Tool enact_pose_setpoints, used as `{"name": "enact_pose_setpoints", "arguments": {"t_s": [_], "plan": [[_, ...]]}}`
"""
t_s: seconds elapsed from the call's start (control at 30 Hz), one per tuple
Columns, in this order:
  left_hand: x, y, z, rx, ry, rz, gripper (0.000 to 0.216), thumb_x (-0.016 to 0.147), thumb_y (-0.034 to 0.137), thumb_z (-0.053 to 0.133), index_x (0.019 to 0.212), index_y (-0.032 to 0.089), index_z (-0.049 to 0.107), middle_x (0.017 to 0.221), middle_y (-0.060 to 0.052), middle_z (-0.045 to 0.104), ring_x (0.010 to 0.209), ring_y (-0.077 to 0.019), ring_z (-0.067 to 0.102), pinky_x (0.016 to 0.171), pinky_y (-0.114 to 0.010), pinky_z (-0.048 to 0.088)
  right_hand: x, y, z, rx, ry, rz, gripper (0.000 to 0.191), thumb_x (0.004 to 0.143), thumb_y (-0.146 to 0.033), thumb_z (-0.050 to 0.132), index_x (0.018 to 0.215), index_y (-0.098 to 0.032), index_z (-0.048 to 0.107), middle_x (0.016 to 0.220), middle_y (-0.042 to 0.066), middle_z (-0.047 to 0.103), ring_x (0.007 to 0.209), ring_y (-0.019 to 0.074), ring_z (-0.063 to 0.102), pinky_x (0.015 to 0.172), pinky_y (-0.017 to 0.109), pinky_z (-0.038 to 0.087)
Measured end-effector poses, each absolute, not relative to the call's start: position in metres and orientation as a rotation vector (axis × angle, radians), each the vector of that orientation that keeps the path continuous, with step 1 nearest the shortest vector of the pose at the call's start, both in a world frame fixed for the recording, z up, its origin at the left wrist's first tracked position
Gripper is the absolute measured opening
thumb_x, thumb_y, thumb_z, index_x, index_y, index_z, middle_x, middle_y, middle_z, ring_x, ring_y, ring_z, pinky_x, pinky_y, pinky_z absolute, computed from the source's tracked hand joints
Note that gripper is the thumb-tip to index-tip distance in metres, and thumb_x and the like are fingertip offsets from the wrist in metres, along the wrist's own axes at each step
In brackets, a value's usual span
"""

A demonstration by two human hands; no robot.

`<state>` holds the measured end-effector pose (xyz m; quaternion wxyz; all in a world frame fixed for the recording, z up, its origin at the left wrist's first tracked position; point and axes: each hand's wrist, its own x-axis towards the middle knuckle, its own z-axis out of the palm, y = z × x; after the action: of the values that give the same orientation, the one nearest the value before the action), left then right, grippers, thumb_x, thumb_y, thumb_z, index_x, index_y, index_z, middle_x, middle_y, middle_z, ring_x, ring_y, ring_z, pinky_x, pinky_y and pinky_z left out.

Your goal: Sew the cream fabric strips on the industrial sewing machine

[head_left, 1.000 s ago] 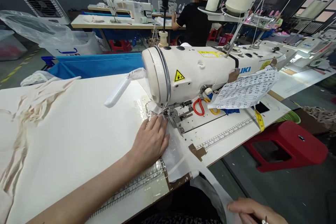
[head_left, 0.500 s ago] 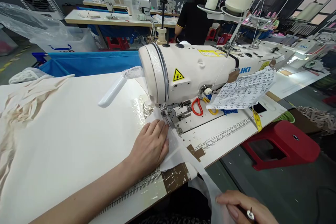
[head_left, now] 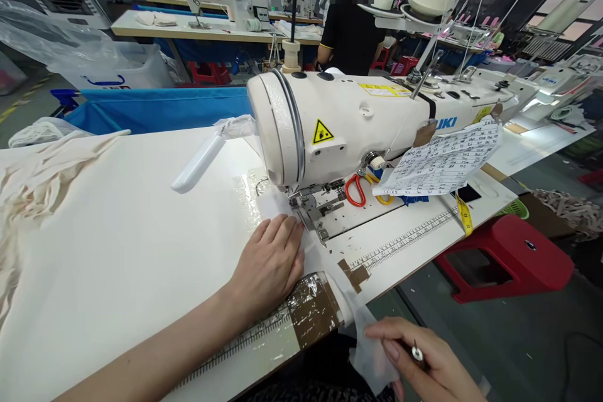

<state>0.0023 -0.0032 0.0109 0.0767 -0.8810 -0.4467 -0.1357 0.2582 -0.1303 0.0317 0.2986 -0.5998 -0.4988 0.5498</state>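
Note:
My left hand (head_left: pixel 268 264) lies flat with fingers together on a white fabric strip (head_left: pixel 316 251), just left of the presser foot (head_left: pixel 308 206) of the white sewing machine (head_left: pixel 348 122). The strip runs from under the foot over the table's front edge. My right hand (head_left: pixel 424 361) is below the edge, fingers closed on the strip's loose end (head_left: pixel 370 352), with a small metal tool (head_left: pixel 417 353) tucked between them.
Cream fabric (head_left: pixel 32 176) is piled at the table's left. Red-handled scissors (head_left: pixel 355 190), a printed paper sheet (head_left: pixel 443 160) and a yellow tape measure (head_left: pixel 464 213) lie right of the needle. A red stool (head_left: pixel 513 254) stands right. A person in black (head_left: pixel 351 31) works behind.
The fabric strip has fed further through the machine, so less of it lies on the table's front edge. My right hand has risen and moved left with the loose end.

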Motion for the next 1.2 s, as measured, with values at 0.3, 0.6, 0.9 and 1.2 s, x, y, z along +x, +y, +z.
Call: {"name": "enact_pose_setpoints", "arguments": {"t_s": [0.3,0.6,0.9,1.2], "plan": [[0.003,-0.002,0.011,-2.636,-1.344,-0.402,0.043,0.1,0.03,0.031,0.132,0.009,0.05,0.128,-0.016,0.058,0.124,-0.0309,0.049,0.103,-0.046,0.042,0.247,-0.109,0.03,-1.497,-1.457,1.491,0.039,0.096,-0.055,0.052,0.108,-0.025,0.073,0.08,0.002,0.062,0.055,0.0136,0.06,0.053,0.024,0.049],[0.006,0.0,0.012,-2.582,-1.32,-0.4,0.043,0.099,0.031,0.033,0.128,0.006,0.053,0.123,-0.018,0.059,0.119,-0.0323,0.049,0.102,-0.047,0.043,0.239,-0.094,0.027,-1.4,-1.494,1.522,0.037,0.101,-0.046,0.046,0.117,-0.019,0.066,0.074,-0.001,0.059,0.055,0.0125,0.06,0.057,0.025,0.048],[0.003,0.002,0.019,-2.531,-1.36,-0.232,0.049,0.086,0.0,0.032,0.129,0.007,0.054,0.115,-0.016,0.061,0.1,-0.0279,0.053,0.085,-0.04,0.048,0.204,-0.116,0.021,-1.155,-0.573,1.906,0.047,0.085,-0.053,0.074,0.113,-0.017,0.062,0.069,-0.002,0.067,0.055,0.0175,0.071,0.059,0.029,0.053],[-0.001,0.004,0.015,-2.542,-1.3,-0.325,0.043,0.093,0.019,0.038,0.129,0.001,0.054,0.118,-0.019,0.06,0.108,-0.031,0.052,0.089,-0.043,0.046,0.204,-0.124,0.011,-1.268,-0.535,1.905,0.058,0.078,-0.06,0.078,0.112,-0.015,0.065,0.071,0.0,0.069,0.053,0.014,0.067,0.056,0.026,0.05]]}}
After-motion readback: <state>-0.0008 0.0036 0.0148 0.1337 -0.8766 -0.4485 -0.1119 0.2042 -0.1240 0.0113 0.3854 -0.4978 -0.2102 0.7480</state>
